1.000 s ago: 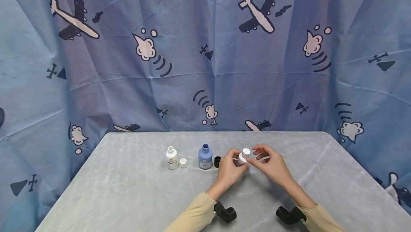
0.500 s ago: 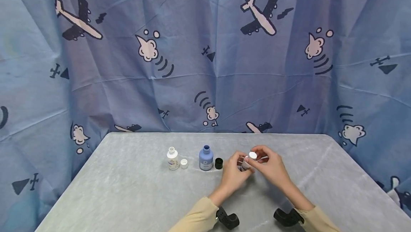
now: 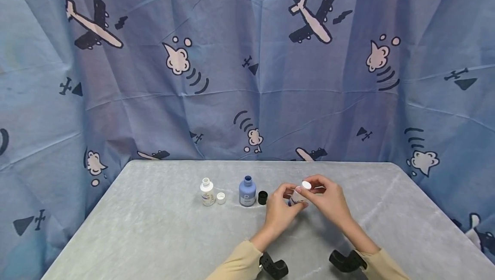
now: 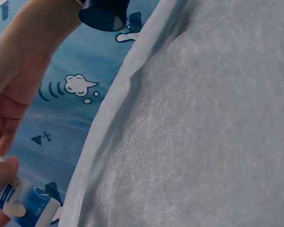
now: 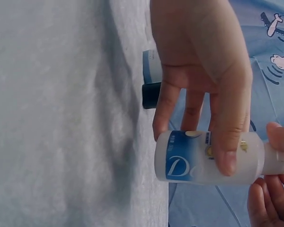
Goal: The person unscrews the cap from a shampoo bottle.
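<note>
My left hand grips the body of a small white bottle with a blue label, which tilts to the right. The thumb and fingers of my right hand pinch its white cap, which sits at the neck. In the right wrist view, my left hand wraps the bottle from above, while my right fingertips are at the cap. Only the labelled part of the bottle shows in the left wrist view, with my right hand above it.
Left of my hands, a blue bottle stands uncapped beside a black cap. Farther left, an uncapped white bottle has a white cap next to it. The grey-covered table ends at a patterned blue curtain.
My right thumb and fingers have closed on the cap. The white bottle has shifted slightly right and tilted that way, my left hand moving with it.
</note>
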Motion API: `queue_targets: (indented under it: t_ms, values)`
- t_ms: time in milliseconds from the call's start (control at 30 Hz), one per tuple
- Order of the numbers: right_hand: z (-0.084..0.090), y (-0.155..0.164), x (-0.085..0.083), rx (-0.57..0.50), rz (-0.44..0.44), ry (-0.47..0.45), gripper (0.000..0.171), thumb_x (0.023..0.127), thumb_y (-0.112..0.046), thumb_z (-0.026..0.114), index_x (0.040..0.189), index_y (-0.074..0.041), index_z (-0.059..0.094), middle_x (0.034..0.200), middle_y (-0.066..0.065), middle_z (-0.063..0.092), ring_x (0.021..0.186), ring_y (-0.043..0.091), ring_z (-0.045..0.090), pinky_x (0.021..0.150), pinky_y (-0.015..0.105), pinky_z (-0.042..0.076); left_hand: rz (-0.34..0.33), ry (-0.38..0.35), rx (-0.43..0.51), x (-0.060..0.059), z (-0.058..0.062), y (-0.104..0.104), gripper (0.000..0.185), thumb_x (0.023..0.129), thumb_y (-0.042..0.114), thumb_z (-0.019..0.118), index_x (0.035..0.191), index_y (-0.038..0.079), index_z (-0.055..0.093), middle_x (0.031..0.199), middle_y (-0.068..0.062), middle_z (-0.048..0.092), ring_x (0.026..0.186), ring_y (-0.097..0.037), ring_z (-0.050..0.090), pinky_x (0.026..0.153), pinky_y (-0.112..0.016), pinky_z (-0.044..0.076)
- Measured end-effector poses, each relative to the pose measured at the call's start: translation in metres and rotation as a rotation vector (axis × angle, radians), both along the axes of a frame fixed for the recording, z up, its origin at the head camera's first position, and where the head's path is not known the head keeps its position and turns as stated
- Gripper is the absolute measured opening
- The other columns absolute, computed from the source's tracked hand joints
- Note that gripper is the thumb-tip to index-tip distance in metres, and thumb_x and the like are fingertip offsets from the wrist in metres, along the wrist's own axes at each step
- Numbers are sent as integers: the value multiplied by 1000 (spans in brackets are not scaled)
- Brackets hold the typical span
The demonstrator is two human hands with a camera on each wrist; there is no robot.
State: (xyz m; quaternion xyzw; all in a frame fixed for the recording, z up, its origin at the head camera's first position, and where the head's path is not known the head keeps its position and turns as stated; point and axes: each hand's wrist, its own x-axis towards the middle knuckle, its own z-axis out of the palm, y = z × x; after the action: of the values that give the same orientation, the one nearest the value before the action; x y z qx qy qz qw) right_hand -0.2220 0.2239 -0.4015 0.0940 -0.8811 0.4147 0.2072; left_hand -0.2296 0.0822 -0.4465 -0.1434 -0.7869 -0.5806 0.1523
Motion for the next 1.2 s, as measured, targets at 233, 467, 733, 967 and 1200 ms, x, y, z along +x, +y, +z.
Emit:
queue_targets:
  t_ms: [233,467,733,967,1200]
  values:
    - [3,-1,1,-2,-2,17,24,77,-22,81,92,-6,70,79,7,69,68,9,65,60,19,53,1,48,-27,1,0,-2,37,70,21,84,103,16,67,93,-2,73,85,-9,65,74,-21,50]
    - [7,-6,3,-34,-3,-26,24,77,-24,80,91,-6,71,78,6,69,66,6,64,59,20,52,-21,64,-98,2,6,-7,37,72,20,82,105,13,66,91,-5,72,83,-13,66,68,-16,45]
    - [13,-5,3,-25,68,-52,28,79,-18,79,101,-3,71,87,10,71,76,14,69,65,19,54,-95,29,-133,-1,8,-13,37,77,18,79,112,13,66,95,-3,72,86,-12,64,67,-14,44]
    - [11,3,5,-7,182,-12,28,81,-13,77,107,-4,71,94,10,72,81,3,65,73,22,56,-164,36,-182,-4,5,-15,37,80,18,77,115,11,66,103,-3,71,92,-11,65,72,-17,48]
    - [9,13,4,-2,307,12,28,81,-5,74,109,-1,70,105,18,70,91,-4,63,77,18,55,-277,55,-291,-8,8,-21,38,86,21,71,121,8,62,105,-4,70,96,-17,66,74,-14,48]
